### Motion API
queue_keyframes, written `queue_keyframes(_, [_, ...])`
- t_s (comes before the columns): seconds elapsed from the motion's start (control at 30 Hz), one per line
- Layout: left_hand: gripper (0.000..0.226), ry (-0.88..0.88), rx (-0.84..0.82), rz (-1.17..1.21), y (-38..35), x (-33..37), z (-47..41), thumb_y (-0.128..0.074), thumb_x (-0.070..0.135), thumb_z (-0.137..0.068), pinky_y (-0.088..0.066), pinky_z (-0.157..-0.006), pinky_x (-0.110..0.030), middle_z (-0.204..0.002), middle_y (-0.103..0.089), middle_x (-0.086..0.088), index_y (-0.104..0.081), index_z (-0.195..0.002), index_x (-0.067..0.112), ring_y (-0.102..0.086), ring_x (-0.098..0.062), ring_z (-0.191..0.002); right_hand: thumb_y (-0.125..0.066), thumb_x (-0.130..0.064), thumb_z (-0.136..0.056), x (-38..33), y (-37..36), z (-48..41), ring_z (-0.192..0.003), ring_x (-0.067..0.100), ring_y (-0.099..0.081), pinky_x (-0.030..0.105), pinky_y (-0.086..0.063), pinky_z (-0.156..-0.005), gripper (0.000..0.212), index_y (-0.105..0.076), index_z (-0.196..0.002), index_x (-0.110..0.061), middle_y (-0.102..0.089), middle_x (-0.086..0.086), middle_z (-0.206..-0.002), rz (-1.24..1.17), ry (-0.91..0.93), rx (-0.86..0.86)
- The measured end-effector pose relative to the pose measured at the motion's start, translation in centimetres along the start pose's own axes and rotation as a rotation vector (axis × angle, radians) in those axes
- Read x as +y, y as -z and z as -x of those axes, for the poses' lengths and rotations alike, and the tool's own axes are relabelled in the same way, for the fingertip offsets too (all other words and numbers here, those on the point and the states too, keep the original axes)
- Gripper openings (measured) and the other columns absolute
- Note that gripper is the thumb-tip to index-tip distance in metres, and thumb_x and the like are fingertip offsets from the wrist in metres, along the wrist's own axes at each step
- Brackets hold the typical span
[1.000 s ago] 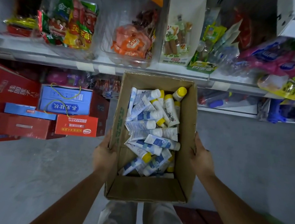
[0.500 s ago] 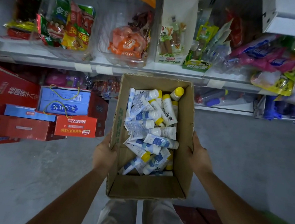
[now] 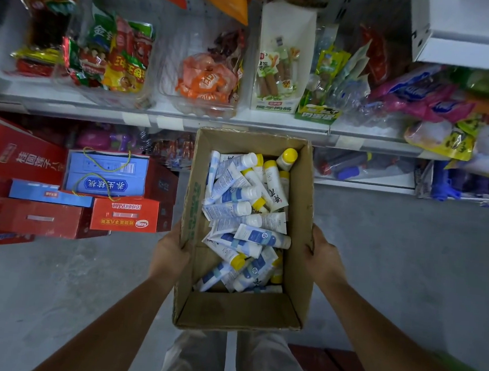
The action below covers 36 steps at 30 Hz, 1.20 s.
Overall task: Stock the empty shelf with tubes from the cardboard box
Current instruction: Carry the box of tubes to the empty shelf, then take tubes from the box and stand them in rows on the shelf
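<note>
Box (image 3: 238,312) open, tubes (image 3: 235,211) white, some yellow-capped; left hand (image 3: 169,255), right hand (image 3: 324,260): grip seemingly clasping walls.

We see the open brown box (image 3: 238,310) upright, and inside it white-and-blue tubes (image 3: 258,236), white- or yellow-capped, lie jumbled toward the far end.

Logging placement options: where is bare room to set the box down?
Bare floor right of the box, in front of the lower shelf; more floor left, beside the stacked cartons. The snack shelf is packed.
</note>
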<state>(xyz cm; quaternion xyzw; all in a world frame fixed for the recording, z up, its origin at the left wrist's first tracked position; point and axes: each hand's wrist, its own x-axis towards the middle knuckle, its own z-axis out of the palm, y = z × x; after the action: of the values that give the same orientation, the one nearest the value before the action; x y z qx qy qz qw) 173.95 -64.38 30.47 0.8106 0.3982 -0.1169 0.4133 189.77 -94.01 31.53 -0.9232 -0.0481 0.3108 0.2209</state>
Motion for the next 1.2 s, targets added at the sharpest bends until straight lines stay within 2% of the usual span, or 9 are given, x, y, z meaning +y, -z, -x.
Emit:
queue_keyframes(0.33, [0.048,-0.007,-0.001,-0.039,0.7,0.7,0.0,-0.057,0.005,-0.091,-0.059,-0.081,-0.042,-0.11,-0.071,-0.006,-0.055,-0.136,0.02,-0.069,-0.029,-0.097,-0.052,-0.014,-0.094,-0.2,1.3,0.2,-0.09,0.028,-0.067,0.039,-0.057,-0.076,0.053,-0.04,-0.144,-0.024,-0.07,0.011,-0.105,-0.004,0.029,-0.02])
queue_keyframes(0.47, [0.036,0.012,0.015,-0.006,1.1,1.6,0.5,-0.061,0.014,-0.092,-0.054,-0.07,-0.03,-0.102,-0.073,-0.002,-0.06,-0.127,0.023,-0.069,-0.024,-0.088,-0.06,-0.019,-0.091,-1.8,3.2,0.1,-0.092,0.014,-0.062,0.033,-0.055,-0.079,0.054,-0.042,-0.14,-0.032,-0.058,-0.008,-0.108,-0.099,0.073,0.066])
queue_keyframes(0.63, [0.024,-0.048,0.118,0.046,1.9,3.4,1.1,-0.059,0.028,-0.091,-0.055,-0.069,-0.031,-0.097,-0.071,0.002,-0.062,-0.115,0.026,-0.068,-0.018,-0.087,-0.062,-0.014,-0.09,-4.7,5.7,-1.2,-0.101,0.017,-0.063,0.036,-0.055,-0.085,0.044,-0.055,-0.131,-0.027,-0.06,0.0,-0.119,-0.11,0.2,0.155])
queue_keyframes(0.7, [0.027,-0.091,0.178,0.066,2.1,4.2,1.3,-0.057,0.032,-0.092,-0.057,-0.073,-0.032,-0.101,-0.07,0.007,-0.063,-0.117,0.03,-0.067,-0.012,-0.091,-0.062,-0.013,-0.09,-6.2,6.0,-1.6,-0.098,0.021,-0.063,0.036,-0.054,-0.085,0.041,-0.058,-0.13,-0.022,-0.061,0.004,-0.12,-0.099,0.264,0.114])
queue_keyframes(0.8, [0.022,-0.144,0.231,0.097,1.5,5.6,1.9,-0.057,0.02,-0.095,-0.056,-0.076,-0.032,-0.102,-0.069,0.006,-0.068,-0.113,0.026,-0.066,-0.011,-0.09,-0.067,-0.013,-0.088,-7.8,5.1,-1.9,-0.087,0.016,-0.064,0.031,-0.054,-0.082,0.04,-0.063,-0.126,-0.024,-0.065,0.002,-0.108,-0.087,0.349,0.043])
queue_keyframes(0.9, [0.02,-0.042,0.176,0.142,-0.4,6.1,2.9,-0.059,0.019,-0.095,-0.056,-0.078,-0.029,-0.101,-0.07,0.008,-0.07,-0.111,0.024,-0.067,-0.01,-0.089,-0.069,-0.013,-0.087,-8.2,3.0,-1.7,-0.089,0.01,-0.062,0.029,-0.053,-0.085,0.044,-0.061,-0.128,-0.025,-0.064,-0.001,-0.107,-0.061,0.395,-0.089])
queue_keyframes(1.0, [0.022,0.088,0.107,0.165,-2.8,5.1,3.5,-0.059,0.019,-0.094,-0.053,-0.079,-0.026,-0.103,-0.072,0.007,-0.07,-0.112,0.026,-0.067,-0.012,-0.09,-0.069,-0.011,-0.086,-7.6,0.6,-1.7,-0.096,0.017,-0.064,0.033,-0.053,-0.089,0.045,-0.061,-0.129,-0.023,-0.063,0.004,-0.116,-0.019,0.432,-0.191])
queue_keyframes(1.13, [0.016,0.171,0.012,0.141,-5.3,4.1,4.4,-0.057,0.017,-0.093,-0.043,-0.071,-0.022,-0.09,-0.071,0.002,-0.073,-0.094,0.02,-0.062,-0.014,-0.079,-0.066,-0.017,-0.089,-6.2,-2.3,-2.5,-0.107,0.02,-0.061,0.033,-0.051,-0.093,0.044,-0.058,-0.131,-0.026,-0.061,0.005,-0.121,0.074,0.425,-0.297])
queue_keyframes(1.2, [0.014,0.256,-0.013,0.166,-6.5,3.7,4.4,-0.058,0.021,-0.094,-0.043,-0.064,-0.021,-0.09,-0.071,-0.001,-0.072,-0.094,0.019,-0.062,-0.012,-0.074,-0.065,-0.019,-0.09,-5.7,-3.2,-3.0,-0.108,0.021,-0.059,0.035,-0.05,-0.093,0.045,-0.056,-0.133,-0.028,-0.059,0.005,-0.12,0.129,0.424,-0.327])
